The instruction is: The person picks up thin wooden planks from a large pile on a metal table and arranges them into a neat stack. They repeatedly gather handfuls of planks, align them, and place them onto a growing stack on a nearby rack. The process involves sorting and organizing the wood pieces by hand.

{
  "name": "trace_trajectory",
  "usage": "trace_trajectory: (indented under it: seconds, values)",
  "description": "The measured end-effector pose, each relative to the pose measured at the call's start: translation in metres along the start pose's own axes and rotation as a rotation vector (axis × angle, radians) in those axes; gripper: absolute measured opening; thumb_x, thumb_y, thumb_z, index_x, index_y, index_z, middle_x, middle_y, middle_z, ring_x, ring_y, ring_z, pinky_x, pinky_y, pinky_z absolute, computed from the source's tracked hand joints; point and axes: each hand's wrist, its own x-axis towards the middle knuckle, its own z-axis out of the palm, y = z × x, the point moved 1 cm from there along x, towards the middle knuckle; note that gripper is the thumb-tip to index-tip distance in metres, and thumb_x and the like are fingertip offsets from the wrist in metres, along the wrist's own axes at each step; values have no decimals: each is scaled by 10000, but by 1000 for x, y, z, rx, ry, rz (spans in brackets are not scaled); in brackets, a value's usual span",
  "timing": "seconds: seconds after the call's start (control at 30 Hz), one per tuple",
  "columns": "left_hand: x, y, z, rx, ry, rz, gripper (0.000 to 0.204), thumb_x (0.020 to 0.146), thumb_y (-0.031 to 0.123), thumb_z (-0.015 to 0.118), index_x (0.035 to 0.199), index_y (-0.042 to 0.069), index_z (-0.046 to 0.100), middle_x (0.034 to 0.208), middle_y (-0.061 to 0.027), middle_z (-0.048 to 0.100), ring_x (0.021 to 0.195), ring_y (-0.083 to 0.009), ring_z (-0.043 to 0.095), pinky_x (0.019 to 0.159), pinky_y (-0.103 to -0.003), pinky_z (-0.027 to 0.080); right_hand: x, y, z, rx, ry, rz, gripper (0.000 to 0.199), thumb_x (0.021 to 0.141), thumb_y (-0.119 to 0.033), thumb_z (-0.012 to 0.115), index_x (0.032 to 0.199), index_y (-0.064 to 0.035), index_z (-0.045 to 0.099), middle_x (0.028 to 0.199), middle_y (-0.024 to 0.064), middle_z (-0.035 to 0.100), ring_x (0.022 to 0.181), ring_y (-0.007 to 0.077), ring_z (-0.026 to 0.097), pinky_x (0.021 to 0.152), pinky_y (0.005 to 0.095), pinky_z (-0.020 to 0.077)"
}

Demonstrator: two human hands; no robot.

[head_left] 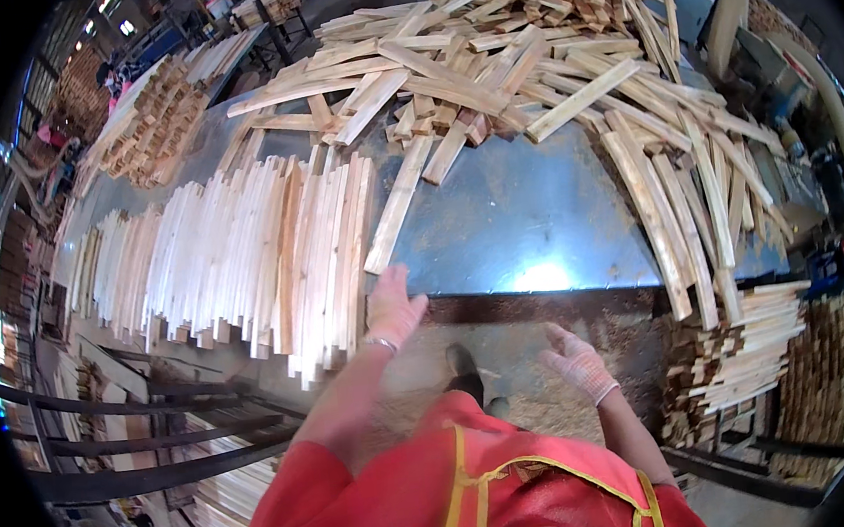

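Observation:
My left hand (394, 308), gloved and slightly blurred, reaches to the near edge of the metal table (514, 225). Its fingers are stretched out by the near end of a single wooden slat (399, 205); I cannot tell whether they touch it. Left of that hand lies a row of slats (230, 250) set side by side, their near ends jutting unevenly over the edge. My right hand (573, 359), in a pale glove, hangs in front of the table with its fingers apart and nothing in it.
A loose heap of slats (485, 67) covers the back of the table, and more slats (673, 211) slant over its right side. Stacked wood (742, 361) stands at the lower right. Dark metal rails (156, 437) run at the lower left. Another stack (154, 121) sits far left.

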Motion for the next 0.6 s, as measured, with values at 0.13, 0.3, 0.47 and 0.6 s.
trace_trajectory:
  seconds: [0.13,0.3,0.47,0.6]
  values:
    - [96,-25,18,92,-37,-148,830,852,336,817,1531,30,451,1408,-210,582,1293,-402,599,1083,-494,515,46,-57,-41,5,-92,-76,778,977,-346,729,1620,-30,426,1559,219,573,1442,331,562,1202,385,439]
    - [168,-3,20,174,-132,-246,911,852,411,820,1562,43,383,1274,-188,653,1130,-417,686,953,-521,577,108,-151,-89,-242,-114,13,736,958,-341,746,1588,-60,491,1525,206,604,1394,330,599,1178,401,466]
    - [138,15,7,-1,-329,-308,887,881,328,756,1612,39,344,1113,-238,732,985,-431,735,867,-526,593,195,-185,-109,-323,-145,-129,751,949,-399,773,1569,-64,514,1491,221,623,1370,350,612,1163,413,479]
    - [50,8,-22,-481,-485,-591,644,863,205,675,1483,82,548,1089,-243,737,999,-450,708,907,-540,553,276,-193,-132,-157,-149,-214,736,958,-413,753,1563,-62,523,1478,215,635,1375,355,607,1165,430,475]
